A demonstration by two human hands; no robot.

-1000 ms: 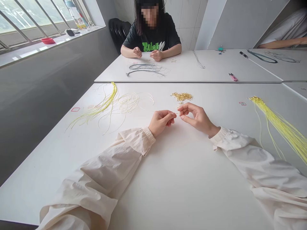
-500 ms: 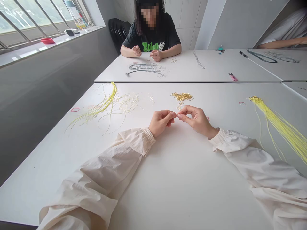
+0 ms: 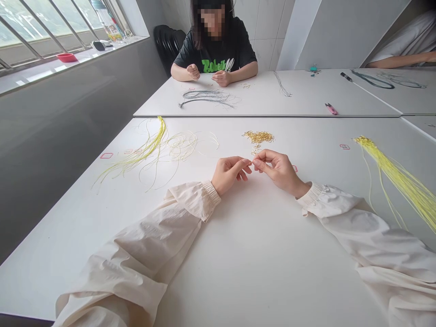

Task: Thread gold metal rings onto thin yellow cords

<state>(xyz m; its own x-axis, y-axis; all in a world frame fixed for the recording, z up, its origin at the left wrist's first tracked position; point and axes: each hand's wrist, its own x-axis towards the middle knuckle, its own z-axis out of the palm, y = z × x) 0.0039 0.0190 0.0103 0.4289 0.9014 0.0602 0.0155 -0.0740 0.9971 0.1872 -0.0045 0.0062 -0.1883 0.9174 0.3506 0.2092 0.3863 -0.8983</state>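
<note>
My left hand (image 3: 231,172) and my right hand (image 3: 277,170) meet fingertip to fingertip above the white table (image 3: 259,254). Each pinches with thumb and index finger; whatever lies between them is too small to make out. Just beyond the fingers is a pile of small gold metal pieces (image 3: 259,137), with a few loose gold pieces (image 3: 255,149) closer to my hands. To the left lies a bundle of yellow cords (image 3: 159,136), beside loosely curled pale thread (image 3: 182,145). A thicker bundle of yellow cords (image 3: 391,170) stretches along the right side, past my right sleeve.
Across the table a person in a black T-shirt (image 3: 218,50) works with both hands near dark cords (image 3: 207,97). Pink thread snips (image 3: 330,109) lie on the far table, with a black-handled tool (image 3: 346,77) behind. Another person's arm (image 3: 402,61) shows at the upper right.
The fingertips of both hands have shifted very slightly, and the lower fingers of my left hand have loosened a little. The things on the table lie as before.
</note>
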